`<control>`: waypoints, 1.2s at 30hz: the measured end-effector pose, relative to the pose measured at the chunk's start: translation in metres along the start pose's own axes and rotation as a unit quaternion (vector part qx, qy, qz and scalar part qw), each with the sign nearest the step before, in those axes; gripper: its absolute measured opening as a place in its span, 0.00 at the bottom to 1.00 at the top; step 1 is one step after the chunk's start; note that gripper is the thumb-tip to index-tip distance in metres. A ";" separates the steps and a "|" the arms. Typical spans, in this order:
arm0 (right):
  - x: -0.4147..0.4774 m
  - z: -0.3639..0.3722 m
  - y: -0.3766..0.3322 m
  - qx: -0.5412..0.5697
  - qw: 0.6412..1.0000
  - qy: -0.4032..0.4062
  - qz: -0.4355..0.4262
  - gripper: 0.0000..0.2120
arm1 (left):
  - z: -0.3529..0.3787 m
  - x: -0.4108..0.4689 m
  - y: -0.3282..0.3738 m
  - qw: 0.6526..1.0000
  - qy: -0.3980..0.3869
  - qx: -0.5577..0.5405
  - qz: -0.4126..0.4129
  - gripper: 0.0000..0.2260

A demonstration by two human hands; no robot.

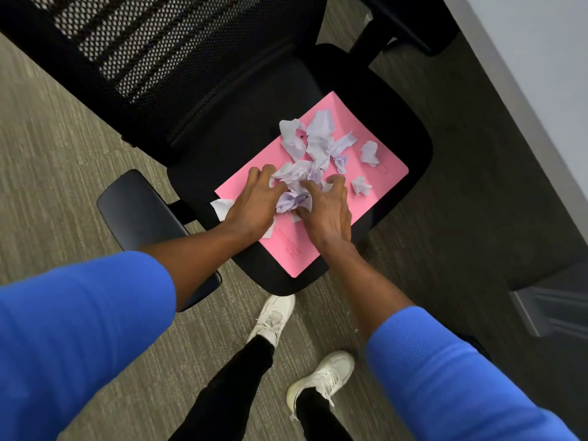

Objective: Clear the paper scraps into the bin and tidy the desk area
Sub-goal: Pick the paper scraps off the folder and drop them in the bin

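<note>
Barely started: left hand (254, 206) and right hand (327, 214) cupping, half-curled, around paper scraps (294, 189) mid-folder (346, 122); more loose toward far corner, no bin visible.

left hand (254, 206): fingers curled, palm down | right hand (327, 211): fingers curled, palm down

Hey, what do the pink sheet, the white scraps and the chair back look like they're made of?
Pink sheet: probably matte card or a paper folder, lying flat with crisp edges. White scraps: thin paper, torn and crumpled. Chair back: black mesh, likely synthetic, with see-through holes.
</note>
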State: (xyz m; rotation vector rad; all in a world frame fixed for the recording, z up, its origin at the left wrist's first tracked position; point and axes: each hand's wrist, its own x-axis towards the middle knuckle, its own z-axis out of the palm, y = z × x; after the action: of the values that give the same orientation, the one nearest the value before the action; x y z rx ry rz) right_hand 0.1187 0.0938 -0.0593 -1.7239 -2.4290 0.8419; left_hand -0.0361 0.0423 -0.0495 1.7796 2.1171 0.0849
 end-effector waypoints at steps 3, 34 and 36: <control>0.005 -0.004 0.001 0.022 1.000 0.015 0.000 0.20 | -0.002 0.005 -0.001 0.999 0.010 -0.024 -0.019 0.18; -0.050 -0.082 0.033 0.095 0.984 0.135 0.065 0.11 | -0.048 -0.040 0.055 0.982 0.114 -0.108 -0.102 0.06; -0.060 -0.082 0.041 0.111 0.981 0.141 0.077 0.11 | -0.045 -0.046 0.064 0.983 0.103 -0.113 -0.100 0.07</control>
State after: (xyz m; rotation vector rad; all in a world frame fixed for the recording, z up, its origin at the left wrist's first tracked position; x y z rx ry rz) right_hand 0.2050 0.0829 0.0080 -1.8211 -1.9649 0.7839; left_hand 0.0155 0.0193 0.0214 1.4744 2.3114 0.4539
